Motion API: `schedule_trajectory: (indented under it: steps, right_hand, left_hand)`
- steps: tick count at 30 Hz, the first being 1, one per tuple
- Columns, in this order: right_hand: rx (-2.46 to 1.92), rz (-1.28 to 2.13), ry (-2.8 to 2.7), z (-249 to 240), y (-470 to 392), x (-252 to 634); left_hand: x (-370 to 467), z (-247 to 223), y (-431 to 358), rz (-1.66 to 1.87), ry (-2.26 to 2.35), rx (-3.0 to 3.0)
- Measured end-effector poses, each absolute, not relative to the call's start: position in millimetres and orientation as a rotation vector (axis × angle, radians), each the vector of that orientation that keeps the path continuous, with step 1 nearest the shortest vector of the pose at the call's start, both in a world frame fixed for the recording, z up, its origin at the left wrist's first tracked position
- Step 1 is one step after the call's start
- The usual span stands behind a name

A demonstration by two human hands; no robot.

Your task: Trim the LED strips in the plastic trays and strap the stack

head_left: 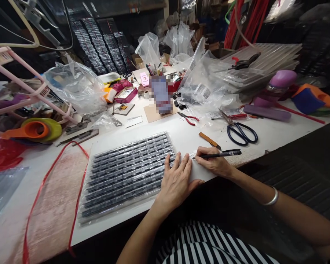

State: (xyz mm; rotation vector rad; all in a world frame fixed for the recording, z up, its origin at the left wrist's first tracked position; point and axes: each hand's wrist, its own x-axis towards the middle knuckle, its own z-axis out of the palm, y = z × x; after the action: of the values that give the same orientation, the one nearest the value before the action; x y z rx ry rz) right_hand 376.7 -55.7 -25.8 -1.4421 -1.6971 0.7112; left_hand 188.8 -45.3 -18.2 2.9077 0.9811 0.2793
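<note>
My right hand (213, 161) is closed round a black pen (222, 153), its tip on a small white paper (193, 154) with marks on it. My left hand (177, 176) lies with spread fingers beside that paper, fingertips at the right edge of a clear plastic-covered tray (126, 176) holding several rows of dark strips. The tray lies flat on the white table (99, 227). Part of the paper is hidden behind my right hand.
Dark-handled scissors (242, 134), an orange cutter (209, 140) and red pliers (189, 118) lie beyond my hands. A red ribbon (46, 178) runs at the left. Plastic bags (74, 86) and stacked clear trays (258, 66) stand farther back.
</note>
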Motion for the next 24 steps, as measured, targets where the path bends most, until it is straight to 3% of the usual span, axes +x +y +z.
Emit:
schedule_trajectory:
  steps: [24]
  right_hand:
    - [-1.425, 0.684, -1.648, -25.9, -57.0, 379.9]
  left_hand:
    - [189.0, -17.6, -45.2, 0.274, 0.983, 2.904]
